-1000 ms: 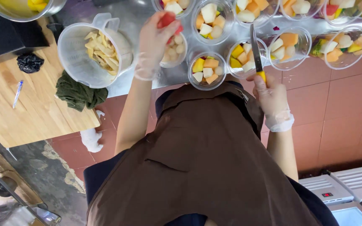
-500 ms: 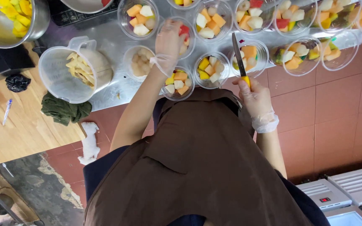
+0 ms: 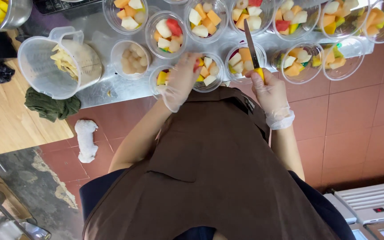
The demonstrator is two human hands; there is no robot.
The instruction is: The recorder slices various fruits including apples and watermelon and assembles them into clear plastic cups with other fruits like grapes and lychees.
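Top fruit cups [image 3: 378,18] edge-cropped

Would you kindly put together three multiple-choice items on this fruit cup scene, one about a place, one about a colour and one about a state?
1. Where does the green cloth lie?
A. Beside the measuring jug, at the counter's edge
B. Inside a fruit cup
C. Over the person's shoulder

2. What colour is the handle of the knife?
A. Blue
B. Yellow
C. White

3. What is the left hand doing?
A. Resting flat on the wooden board
B. Gripping the jug's handle
C. Reaching over a fruit cup with something red at its fingertips

Answers: 1 A, the cloth sits just below the jug where steel meets wood. 2 B, yellow shows just above the right hand that grips it. 3 C, the gloved fingers are at that cup's rim, pinching a red bit.
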